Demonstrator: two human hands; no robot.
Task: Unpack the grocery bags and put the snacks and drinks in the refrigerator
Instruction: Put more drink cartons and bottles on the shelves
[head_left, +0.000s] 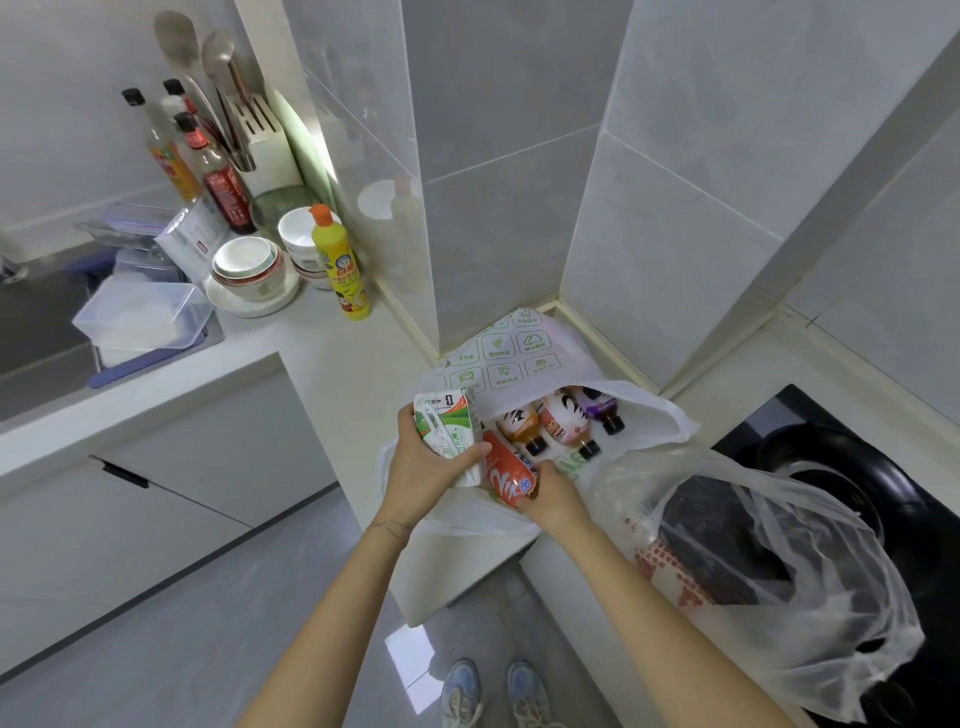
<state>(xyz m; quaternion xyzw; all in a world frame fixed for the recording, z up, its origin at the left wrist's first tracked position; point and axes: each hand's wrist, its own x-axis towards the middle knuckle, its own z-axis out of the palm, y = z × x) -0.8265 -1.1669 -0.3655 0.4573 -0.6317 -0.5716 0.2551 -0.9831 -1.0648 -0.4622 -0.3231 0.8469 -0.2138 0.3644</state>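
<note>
Left hand (421, 470) grips a green-and-white drink carton (448, 428) above the open white printed grocery bag (511, 353) on the white bench (332, 364). Right hand (553, 499) grasps a red can (506, 470) inside the bag, beside three small bottles (561, 421).

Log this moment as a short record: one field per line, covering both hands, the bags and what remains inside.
left hand: grips a green and white drink carton, lifted over the bag
right hand: closed on a red can at the bag's mouth
white bag: open on the counter corner, lying on its side
still inside: three bottles, dark caps toward the person
clear plastic bag: slumped over the black stove, contents unclear
</note>
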